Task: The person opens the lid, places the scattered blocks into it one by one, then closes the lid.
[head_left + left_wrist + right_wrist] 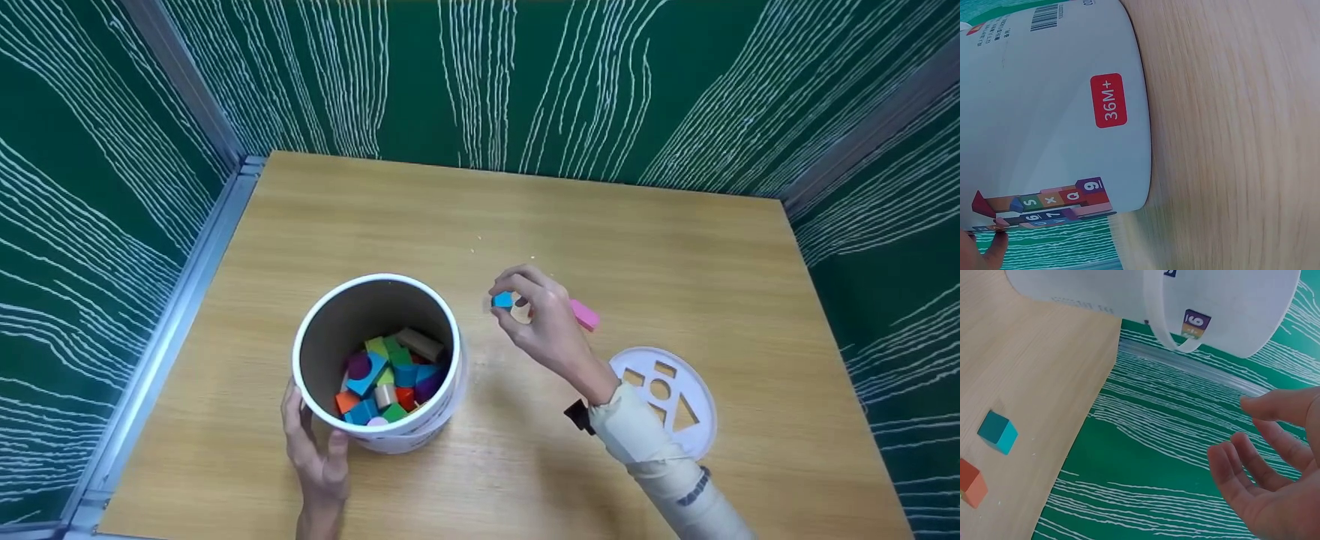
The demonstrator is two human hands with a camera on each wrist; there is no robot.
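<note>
A white bucket (300,360) of coloured toy blocks (386,379) stands upright on the table. Against its left side, near the front, rests my left hand (319,457), fingers and thumb spread along the outer wall. In the left wrist view, fingertips (996,247) touch the printed wall (1055,112). My right hand (544,322) hovers right of the bucket, thumb and fingers curved apart. Below it, a blue block (502,301) appears between the fingertips in the head view, but the right wrist view shows this block (998,432) lying on the table, away from the hand (1269,467).
An orange block (971,482) lies near the blue one, mostly hidden by my right hand in the head view. A pink block (585,315) lies farther right. Beside my right forearm is a white round lid (705,412) with shaped holes. Green walls (412,82) enclose the table (637,240).
</note>
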